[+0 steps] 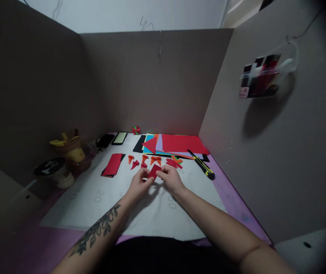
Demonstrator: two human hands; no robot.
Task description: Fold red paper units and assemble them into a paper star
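A small piece of red paper [154, 172] is held up between my two hands, a little above the white sheet [94, 213]. My left hand [140, 181] pinches its left side between thumb and fingers. On the other side, the thumb and fingers of my right hand [170, 178] close on its right edge. Just beyond lie several small folded orange paper pieces [156, 160] and folded red pieces [134, 164]. Flat red strips [174, 163] rest beside them. A stack of red and black paper rectangles [113, 164] lies to the left.
Coloured paper sheets [184, 144] lie at the back, with a black-and-yellow utility knife [202, 166] at their right. A phone [120, 138] and a folded paper star [136, 130] are back left. Containers [57, 171] stand at left; a clear pouch [261, 78] hangs on the right panel.
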